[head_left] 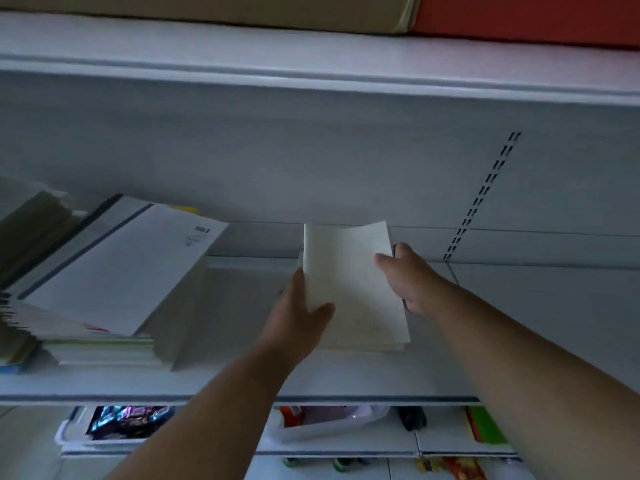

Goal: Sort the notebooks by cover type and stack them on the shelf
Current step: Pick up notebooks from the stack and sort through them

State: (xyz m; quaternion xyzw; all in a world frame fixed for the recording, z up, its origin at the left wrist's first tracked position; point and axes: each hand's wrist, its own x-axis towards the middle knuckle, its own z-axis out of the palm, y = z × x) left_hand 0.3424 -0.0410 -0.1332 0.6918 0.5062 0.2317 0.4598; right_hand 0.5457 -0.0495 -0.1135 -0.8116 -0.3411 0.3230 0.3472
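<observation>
A pale, plain-covered notebook [349,282] sits at the middle of the frame, held over the white shelf [221,379] by both hands; whether its lower edge rests on the shelf board or hangs just above it cannot be told, and thin edges beneath its lower right corner suggest more than one book, though the count is unclear. The left hand [298,320] grips the notebook's lower left edge, thumb laid across the cover and the fingers hidden behind it. The right hand [405,278] grips the right edge, thumb on the cover and the fingers curled round the back, mostly out of sight. Both forearms reach up from the bottom of the frame, cut off at its lower edge. At the left of the frame a stack of notebooks [104,348] lies on the same shelf, blurred and cut off by the left edge, so its number cannot be counted; a large white notebook [117,268] with a dark stripe lies tilted on top. On the lower shelf at the bottom of the frame stand two clear tubs, one [69,434] with shiny wrapped items and the other [325,427] with contents too blurred to name. At the top of the frame, a tan block [207,8] and a red block [526,15] rest on the upper shelf, both cut off.
</observation>
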